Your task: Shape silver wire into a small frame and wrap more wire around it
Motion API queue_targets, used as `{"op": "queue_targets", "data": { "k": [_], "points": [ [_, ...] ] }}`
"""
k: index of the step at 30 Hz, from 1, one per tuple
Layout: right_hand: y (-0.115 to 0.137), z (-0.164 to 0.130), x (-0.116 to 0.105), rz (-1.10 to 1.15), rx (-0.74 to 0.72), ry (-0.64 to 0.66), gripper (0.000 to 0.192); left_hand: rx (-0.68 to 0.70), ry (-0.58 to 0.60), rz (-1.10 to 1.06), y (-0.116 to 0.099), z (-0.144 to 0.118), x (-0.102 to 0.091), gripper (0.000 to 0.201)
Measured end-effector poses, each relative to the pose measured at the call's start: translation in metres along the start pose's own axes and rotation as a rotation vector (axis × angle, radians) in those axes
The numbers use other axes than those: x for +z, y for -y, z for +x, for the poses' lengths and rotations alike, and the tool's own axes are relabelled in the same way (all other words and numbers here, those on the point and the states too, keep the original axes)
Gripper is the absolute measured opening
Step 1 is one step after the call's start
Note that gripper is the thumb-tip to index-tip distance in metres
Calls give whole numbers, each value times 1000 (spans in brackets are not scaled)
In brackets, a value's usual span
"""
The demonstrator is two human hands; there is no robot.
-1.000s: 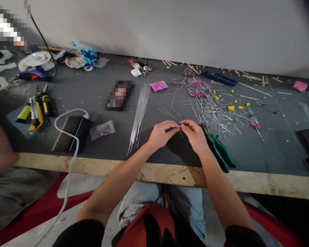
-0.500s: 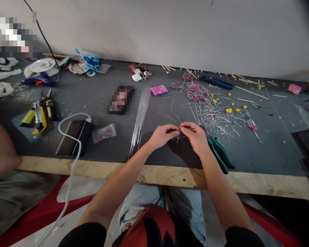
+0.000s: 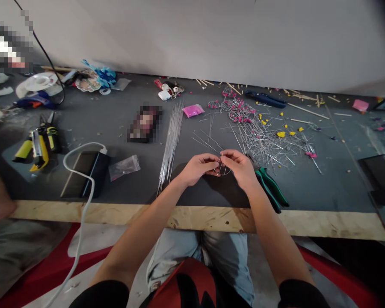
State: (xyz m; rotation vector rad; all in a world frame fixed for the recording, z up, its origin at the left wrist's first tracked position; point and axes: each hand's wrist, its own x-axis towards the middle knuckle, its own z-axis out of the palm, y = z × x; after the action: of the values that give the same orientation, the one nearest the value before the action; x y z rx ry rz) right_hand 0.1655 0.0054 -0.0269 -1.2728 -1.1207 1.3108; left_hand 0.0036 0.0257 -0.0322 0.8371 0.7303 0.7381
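Now, grip: left hand (image 3: 197, 168) and right hand (image 3: 240, 168) meet fingertip to fingertip, both pinched on one thin wire (image 3: 222, 164).
Change: a second ago the wire ran nearly straight between the fingers; it now curves into a small loop below them.
Meaning: bending looks under way, not finished.
Wire's place: above the table's (image 3: 211, 216) near edge, centre.
3 o'clock: green pliers (image 3: 271, 188), just beside the right hand.
10 o'clock: bundle of straight wires (image 3: 170, 143).
1 o'clock: heap of cut wires with pink beads (image 3: 263, 134).

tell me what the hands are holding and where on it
Both hands pinch one thin wire between them: the left hand by fingertips on one end, the right hand on the other. The wire bends into a loop below the fingers.
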Motion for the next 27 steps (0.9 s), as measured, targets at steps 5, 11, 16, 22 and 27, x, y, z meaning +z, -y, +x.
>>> {"op": "queue_targets", "data": {
  "k": [5, 11, 16, 22, 27],
  "points": [
    [4, -1, -1, 30, 36, 16, 18, -13, 35, 4, 2, 1, -2, 20],
    [7, -2, -3, 0, 50, 33, 13, -18, 11, 58, 5, 2, -1, 22],
    [7, -4, -3, -53, 10, 41, 13, -7, -31, 60, 6, 2, 0, 23],
    [5, -4, 0, -30, 18, 57, 16, 31, -58, 128, 6, 0, 1, 24],
    [5, -3, 0, 59, 73, 61, 13, 35, -44, 170, 4, -2, 2, 25]
  ]
}}
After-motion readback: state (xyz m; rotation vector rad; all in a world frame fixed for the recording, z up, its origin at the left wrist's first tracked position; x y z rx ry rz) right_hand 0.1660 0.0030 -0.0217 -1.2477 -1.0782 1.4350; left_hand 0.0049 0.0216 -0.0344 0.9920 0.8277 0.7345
